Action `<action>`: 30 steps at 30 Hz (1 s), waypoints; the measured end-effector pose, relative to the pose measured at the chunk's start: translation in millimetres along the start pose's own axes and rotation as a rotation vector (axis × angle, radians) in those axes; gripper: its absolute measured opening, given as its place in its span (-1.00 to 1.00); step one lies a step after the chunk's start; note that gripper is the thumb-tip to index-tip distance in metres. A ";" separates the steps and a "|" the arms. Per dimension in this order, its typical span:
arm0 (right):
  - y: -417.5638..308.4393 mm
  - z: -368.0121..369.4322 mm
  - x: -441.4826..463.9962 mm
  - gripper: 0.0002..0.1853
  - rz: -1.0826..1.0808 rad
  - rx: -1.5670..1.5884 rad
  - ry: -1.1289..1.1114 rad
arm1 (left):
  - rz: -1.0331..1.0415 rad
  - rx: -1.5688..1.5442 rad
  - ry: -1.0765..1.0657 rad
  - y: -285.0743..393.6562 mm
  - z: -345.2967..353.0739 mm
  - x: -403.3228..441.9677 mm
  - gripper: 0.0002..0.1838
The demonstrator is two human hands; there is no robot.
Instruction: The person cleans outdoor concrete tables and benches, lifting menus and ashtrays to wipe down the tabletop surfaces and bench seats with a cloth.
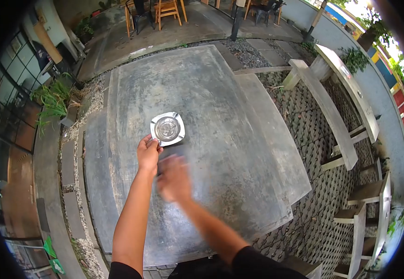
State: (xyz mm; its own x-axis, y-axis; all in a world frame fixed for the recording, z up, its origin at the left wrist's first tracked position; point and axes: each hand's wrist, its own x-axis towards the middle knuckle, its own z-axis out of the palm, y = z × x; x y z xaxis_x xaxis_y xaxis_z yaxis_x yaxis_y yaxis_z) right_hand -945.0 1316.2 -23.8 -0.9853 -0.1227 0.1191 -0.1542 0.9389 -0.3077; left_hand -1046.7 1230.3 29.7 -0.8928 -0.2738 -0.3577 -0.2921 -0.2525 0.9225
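A squarish silver metal ashtray point(180, 122) with a round hollow is held above or on the grey concrete table point(197, 88); I cannot tell whether it touches the top. My left hand point(149, 151) grips its near left corner, thumb on the rim and fingers at the side. Just below and to the right, my right hand point(174, 179) is smeared by motion over the table, so its fingers do not show clearly. A dark patch lies by that hand, and whether it is a cloth or a shadow is unclear.
Concrete benches point(327, 111) stand to the right on patterned paving point(299, 121). A potted plant point(55, 102) is at the left beside glass doors point(11, 97). Wooden chairs point(168, 11) and a dark post point(236, 23) are at the back.
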 end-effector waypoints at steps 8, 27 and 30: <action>-224.9 118.9 -241.7 -0.66 0.708 2.484 -1.260 | -0.112 -0.004 -0.016 -31.9 12.9 31.6 -0.58; 287.1 -118.8 -174.9 -0.19 0.427 -0.261 0.127 | -0.050 0.211 0.079 -45.3 43.8 107.9 -0.64; 290.2 -119.0 -161.2 -0.19 0.527 -0.111 0.085 | 0.007 0.334 0.143 -37.8 32.6 88.0 -0.64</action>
State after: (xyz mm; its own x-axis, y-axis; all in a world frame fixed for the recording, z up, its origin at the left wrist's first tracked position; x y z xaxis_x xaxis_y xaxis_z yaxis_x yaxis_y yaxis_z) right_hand -822.2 1646.8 -20.0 -0.9170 0.3955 0.0527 0.3719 0.8951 -0.2457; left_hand -1125.4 1246.0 -31.9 -0.8453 -0.4071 -0.3460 -0.4029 0.0604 0.9133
